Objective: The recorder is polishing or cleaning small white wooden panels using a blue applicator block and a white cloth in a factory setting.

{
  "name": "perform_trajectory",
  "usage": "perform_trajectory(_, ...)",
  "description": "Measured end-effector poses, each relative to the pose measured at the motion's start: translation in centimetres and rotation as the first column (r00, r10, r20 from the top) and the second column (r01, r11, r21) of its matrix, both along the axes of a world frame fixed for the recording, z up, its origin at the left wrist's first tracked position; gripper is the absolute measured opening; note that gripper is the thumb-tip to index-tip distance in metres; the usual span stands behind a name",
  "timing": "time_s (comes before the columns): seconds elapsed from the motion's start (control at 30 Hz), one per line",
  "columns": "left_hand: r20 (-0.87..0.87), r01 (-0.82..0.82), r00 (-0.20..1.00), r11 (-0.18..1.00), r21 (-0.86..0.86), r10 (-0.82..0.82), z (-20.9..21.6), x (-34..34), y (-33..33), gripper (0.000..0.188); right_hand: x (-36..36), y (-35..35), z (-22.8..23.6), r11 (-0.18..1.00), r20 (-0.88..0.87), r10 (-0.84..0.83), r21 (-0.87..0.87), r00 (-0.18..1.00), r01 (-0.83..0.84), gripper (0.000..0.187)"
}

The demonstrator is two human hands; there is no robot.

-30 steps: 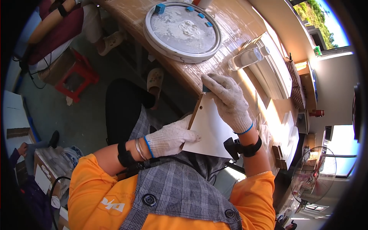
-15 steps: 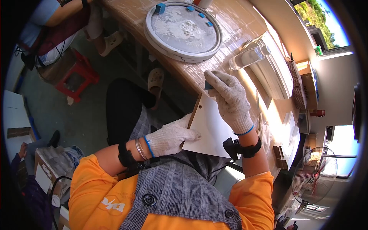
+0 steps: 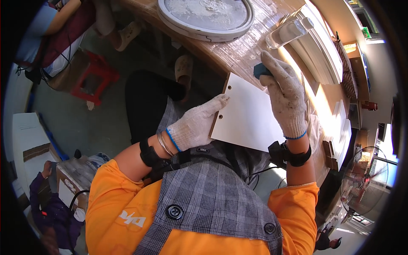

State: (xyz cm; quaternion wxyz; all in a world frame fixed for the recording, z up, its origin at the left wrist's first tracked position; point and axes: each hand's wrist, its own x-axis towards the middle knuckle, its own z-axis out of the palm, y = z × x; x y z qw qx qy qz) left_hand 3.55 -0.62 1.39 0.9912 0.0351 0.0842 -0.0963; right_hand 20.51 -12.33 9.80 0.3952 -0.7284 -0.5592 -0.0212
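A white flat board (image 3: 248, 114) with a brown edge and two small holes tilts over my lap. My left hand (image 3: 193, 122), in a knitted white glove, grips its left edge, with the thumb on the white face and the other fingers hidden behind. In my gloved right hand (image 3: 287, 95), a small dark blue block (image 3: 260, 70) is pinched between thumb and fingers, just above the board's upper edge. What the block is made of cannot be made out.
A round, powder-smeared grey lid (image 3: 204, 17) lies on the film-covered table (image 3: 225, 55). Right of it are a clear bottle (image 3: 287, 33) and stacked white boards (image 3: 321, 55). A red stool (image 3: 93, 76) stands at left, near a seated person. A fan (image 3: 364, 180) is at far right.
The whole view has shifted. My right hand has moved the blue block rightward along the board, whose white face shows more fully. My left thumb has slid farther up the board's edge.
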Motion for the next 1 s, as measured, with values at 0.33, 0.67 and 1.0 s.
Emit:
perform_trajectory(0.33,0.212,-0.068,0.977,0.892,0.447,-0.032,0.0,0.4,0.1,0.048,-3.5,-4.7,-0.4,0.974,-0.359,-0.224,-0.12,0.906,0.194,0.042)
perform_trajectory(0.67,0.229,-0.368,0.93,-0.705,0.605,-0.289,0.7,-0.4,0.4,0.061,-9.2,-3.8,0.2,0.918,0.046,0.291,-0.293,0.956,-0.266,0.05)
perform_trajectory(1.0,0.231,-0.369,0.929,-0.726,0.581,-0.288,0.7,-0.6,0.4,0.068,-9.3,-3.2,1.3,0.904,0.25,0.32,-0.369,0.914,-0.216,0.056)
